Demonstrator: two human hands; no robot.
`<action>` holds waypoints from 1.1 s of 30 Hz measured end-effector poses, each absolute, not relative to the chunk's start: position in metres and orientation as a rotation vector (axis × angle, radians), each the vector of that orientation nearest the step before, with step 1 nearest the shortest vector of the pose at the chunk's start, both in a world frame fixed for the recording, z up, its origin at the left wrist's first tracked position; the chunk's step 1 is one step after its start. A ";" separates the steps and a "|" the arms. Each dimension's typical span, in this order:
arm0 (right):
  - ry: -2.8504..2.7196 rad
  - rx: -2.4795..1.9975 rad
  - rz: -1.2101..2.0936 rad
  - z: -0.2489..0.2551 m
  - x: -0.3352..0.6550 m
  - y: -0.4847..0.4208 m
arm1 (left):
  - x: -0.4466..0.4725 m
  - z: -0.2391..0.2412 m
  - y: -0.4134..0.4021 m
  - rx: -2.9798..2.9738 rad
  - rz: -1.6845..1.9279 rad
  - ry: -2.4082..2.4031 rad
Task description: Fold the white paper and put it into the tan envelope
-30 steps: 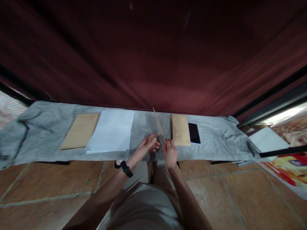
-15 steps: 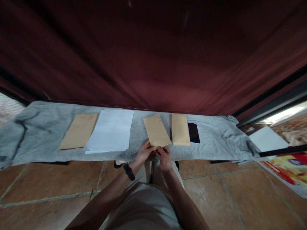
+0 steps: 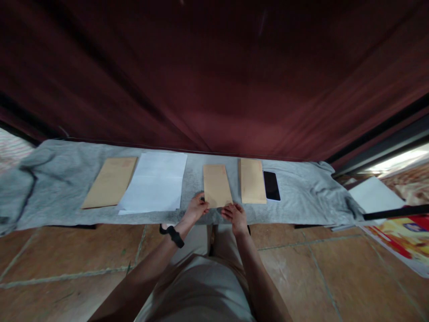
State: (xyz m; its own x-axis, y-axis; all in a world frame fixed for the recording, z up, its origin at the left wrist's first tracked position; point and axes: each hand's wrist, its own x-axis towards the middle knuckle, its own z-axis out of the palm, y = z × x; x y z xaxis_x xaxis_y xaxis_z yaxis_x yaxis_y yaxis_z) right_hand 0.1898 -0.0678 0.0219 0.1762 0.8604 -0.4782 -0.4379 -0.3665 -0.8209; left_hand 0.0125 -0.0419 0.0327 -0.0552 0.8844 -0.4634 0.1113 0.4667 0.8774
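Head view — left fingers (image 3: 202, 203) and right fingers (image 3: 230, 210) pinch the lower corners of a rectangular brown-paper envelope (image 3: 217, 185), below frame centre; blue logo (image 3: 414, 227), lower right — too small to read.

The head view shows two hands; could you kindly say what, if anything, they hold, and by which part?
The middle envelope, by its near corners: left hand at the left one, right hand at the right one.
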 end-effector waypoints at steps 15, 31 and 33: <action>-1.703 -1.486 0.493 0.016 0.196 -0.089 | 0.017 0.044 -0.048 1.096 0.746 1.658; -2.165 -1.421 0.175 -0.002 0.198 -0.098 | 0.018 0.038 -0.054 1.463 0.705 1.937; -2.185 -1.444 0.150 -0.001 0.198 -0.099 | 0.019 0.038 -0.054 1.470 0.703 1.950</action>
State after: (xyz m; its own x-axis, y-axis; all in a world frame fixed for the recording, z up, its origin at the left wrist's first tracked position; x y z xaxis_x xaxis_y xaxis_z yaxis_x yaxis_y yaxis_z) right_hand 0.1976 -0.0989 -0.0006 -0.3025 0.8852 0.3534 0.8284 0.4275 -0.3618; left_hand 0.0189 -0.0537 0.0379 -0.2141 0.9665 -0.1417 0.6540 0.2496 0.7141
